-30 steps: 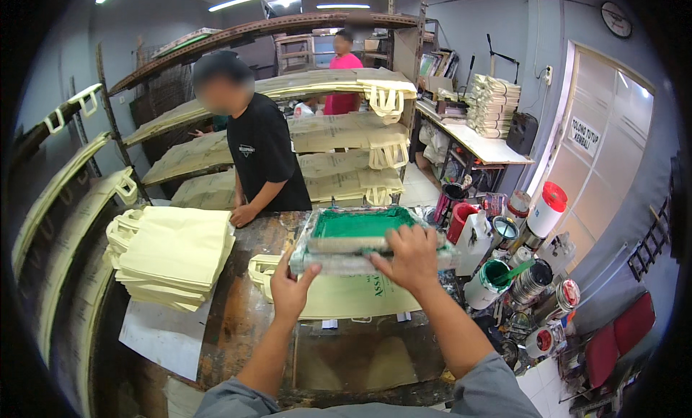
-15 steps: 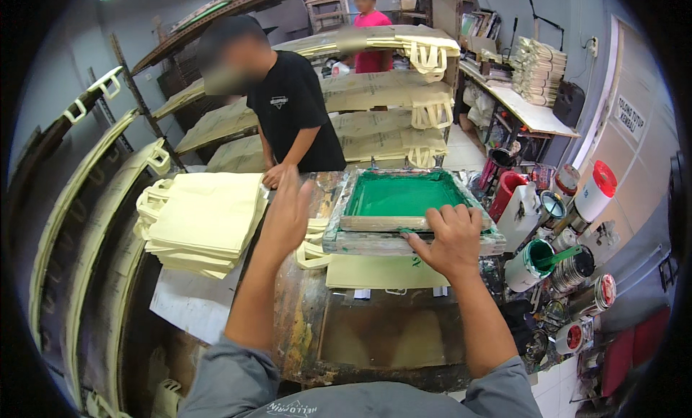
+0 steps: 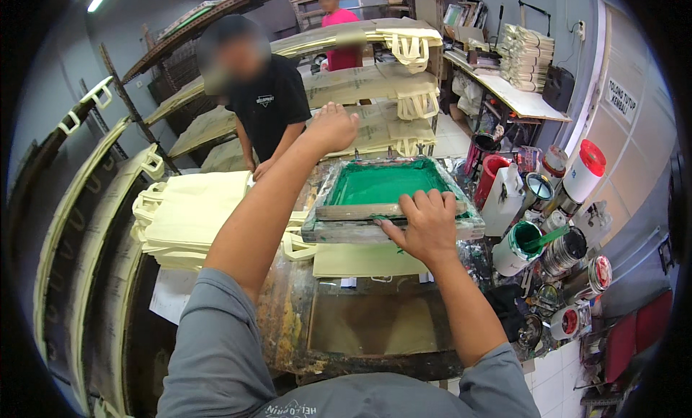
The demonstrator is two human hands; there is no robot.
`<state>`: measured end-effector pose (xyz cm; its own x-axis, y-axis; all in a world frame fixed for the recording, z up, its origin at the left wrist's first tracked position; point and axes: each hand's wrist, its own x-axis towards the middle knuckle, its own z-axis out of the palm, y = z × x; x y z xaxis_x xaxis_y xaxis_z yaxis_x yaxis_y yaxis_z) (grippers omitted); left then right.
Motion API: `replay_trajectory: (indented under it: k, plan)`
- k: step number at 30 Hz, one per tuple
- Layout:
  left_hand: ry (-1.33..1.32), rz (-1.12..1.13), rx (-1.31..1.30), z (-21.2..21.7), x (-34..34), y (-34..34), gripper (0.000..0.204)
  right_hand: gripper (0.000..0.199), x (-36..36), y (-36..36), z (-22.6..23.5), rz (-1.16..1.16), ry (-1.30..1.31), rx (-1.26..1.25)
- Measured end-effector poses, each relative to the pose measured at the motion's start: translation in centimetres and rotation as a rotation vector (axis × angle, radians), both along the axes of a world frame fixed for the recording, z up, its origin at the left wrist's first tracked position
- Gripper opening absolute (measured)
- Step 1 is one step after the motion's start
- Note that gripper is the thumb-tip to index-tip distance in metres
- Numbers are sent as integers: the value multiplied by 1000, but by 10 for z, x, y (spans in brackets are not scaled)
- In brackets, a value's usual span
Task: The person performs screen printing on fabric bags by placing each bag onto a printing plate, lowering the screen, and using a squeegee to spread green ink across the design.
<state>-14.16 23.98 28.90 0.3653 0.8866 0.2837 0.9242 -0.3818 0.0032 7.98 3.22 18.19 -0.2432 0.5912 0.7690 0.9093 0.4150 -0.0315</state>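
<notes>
My right hand is closed round the wooden squeegee, which lies along the near side of a screen printing frame; its thumb is at the frame's front edge. Green ink coats the mesh inside. Under the frame's near edge a cream tote bag sticks out; whether frame and bag touch is hidden. My left hand is raised above the frame's far left corner, its fingers curled and nothing visible in them.
A stack of cream tote bags lies to the left. Across the table stands a person in a black shirt. Paint tubs, including a green ink bucket, crowd the right. Drying racks hold bags behind.
My left hand has swung forward and right, from beside the bag stack to above the frame's far side, its fingers curling. My right hand keeps its grip on the squeegee.
</notes>
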Motion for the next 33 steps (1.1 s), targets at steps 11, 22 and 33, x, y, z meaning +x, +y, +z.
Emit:
replay_trajectory:
  k: [11,22,33]
  plan:
    - [179,-108,212,-33,-21,44,40,47,0,-2,-5,16,3,25]
    - [77,-167,216,-28,-25,42,39,46,2,-1,-4,23,23,37]
    - [152,-231,201,-28,-8,38,33,48,1,-6,-8,31,47,-28]
